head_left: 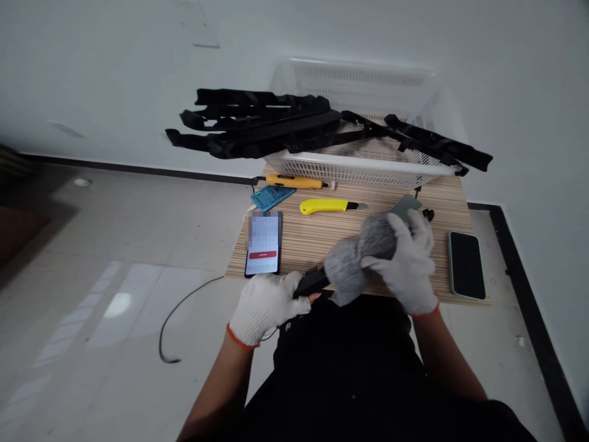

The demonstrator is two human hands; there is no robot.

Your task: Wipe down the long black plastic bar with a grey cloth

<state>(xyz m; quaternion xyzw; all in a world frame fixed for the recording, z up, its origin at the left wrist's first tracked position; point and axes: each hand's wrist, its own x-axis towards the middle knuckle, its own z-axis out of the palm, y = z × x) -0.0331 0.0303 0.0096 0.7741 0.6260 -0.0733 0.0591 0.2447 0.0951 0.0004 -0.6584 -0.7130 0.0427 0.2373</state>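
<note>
My left hand [269, 307], in a white knit glove with an orange cuff, is closed around the near end of a long black plastic part [311, 282]. A grey cloth [352, 264] lies bunched over the middle of that part. My right hand [409, 267], gloved the same way, grips the cloth from the right, its fingers bent over it. Beyond those fingers a small black tip [427, 215] shows, perhaps the part's other end. Just behind the cloth lies a flat grey-green piece [407, 207], partly covered by the right hand.
A white plastic basket [359, 161] stands at the back, with several black plastic strips [276, 126] across it, overhanging left and right. On the wood-grain table [313, 236] lie a yellow utility knife [324, 206], blade out, a yellow-orange corded tool [294, 181], a blue card [272, 197], a lit phone [263, 261] and a dark phone [467, 264].
</note>
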